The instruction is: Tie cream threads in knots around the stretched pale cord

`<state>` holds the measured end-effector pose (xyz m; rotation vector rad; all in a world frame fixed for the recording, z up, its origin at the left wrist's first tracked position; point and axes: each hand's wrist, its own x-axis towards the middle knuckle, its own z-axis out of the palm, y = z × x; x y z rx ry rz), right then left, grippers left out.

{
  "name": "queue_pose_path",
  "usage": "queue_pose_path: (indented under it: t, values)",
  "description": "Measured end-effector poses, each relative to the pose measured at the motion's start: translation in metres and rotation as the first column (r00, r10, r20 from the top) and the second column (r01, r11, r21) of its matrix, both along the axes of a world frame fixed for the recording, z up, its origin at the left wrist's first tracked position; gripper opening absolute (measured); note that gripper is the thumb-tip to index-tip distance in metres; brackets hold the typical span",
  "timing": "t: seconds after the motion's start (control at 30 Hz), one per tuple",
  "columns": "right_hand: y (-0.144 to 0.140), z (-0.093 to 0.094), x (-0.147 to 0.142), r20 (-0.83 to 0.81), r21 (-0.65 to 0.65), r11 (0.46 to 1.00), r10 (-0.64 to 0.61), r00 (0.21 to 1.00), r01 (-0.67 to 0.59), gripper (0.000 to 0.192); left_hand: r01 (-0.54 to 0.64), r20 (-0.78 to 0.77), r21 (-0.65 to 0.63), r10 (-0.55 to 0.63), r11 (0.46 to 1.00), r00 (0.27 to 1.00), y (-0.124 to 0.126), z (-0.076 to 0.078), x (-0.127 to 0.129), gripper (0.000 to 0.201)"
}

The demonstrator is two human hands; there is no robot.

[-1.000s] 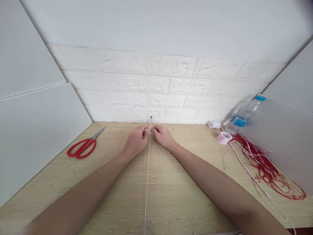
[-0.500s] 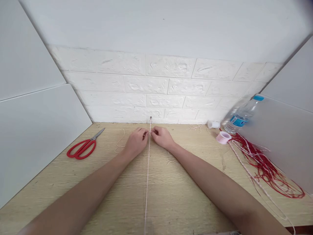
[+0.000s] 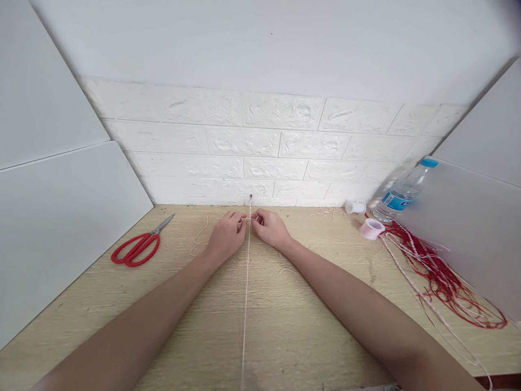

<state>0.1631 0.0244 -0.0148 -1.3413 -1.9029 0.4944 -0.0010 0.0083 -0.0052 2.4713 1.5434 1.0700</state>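
A pale cord [image 3: 246, 304] runs taut from the near edge of the table up to a hook [image 3: 251, 196] low on the brick-patterned wall. Its upper end is a short pink and white braid [image 3: 251, 205]. On the left of the cord, my left hand [image 3: 228, 232] pinches a thin thread at the braid's lower end. My right hand [image 3: 269, 226] mirrors it from the other side, its thumb and forefinger closed on thread too. Thin loose thread [image 3: 200, 237] curls on the table beside my left hand. The fingertips hide most of the thread they grip.
Red-handled scissors [image 3: 142, 241] lie at the left. On the right stand a white spool [image 3: 355, 207], a pink thread spool [image 3: 372, 229] and a water bottle [image 3: 401, 195]. A tangle of red cords [image 3: 448, 288] spreads by the right panel, and thread scraps [image 3: 331, 213] lie near the wall.
The small loop between my fingertips has drawn in tight around the cord. Both hands stay in nearly the same place.
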Motion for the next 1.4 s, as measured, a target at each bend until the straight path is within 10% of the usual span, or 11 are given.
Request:
queue_pose_path:
  t: [1.4]
  values:
    - [-0.0001,-0.0037,-0.0041,0.302,0.110,0.991,-0.110,0.947,0.080,0.020,-0.066,-0.254,0.030,0.071,0.997,0.965,0.0078,-0.0066,0.0026,0.029]
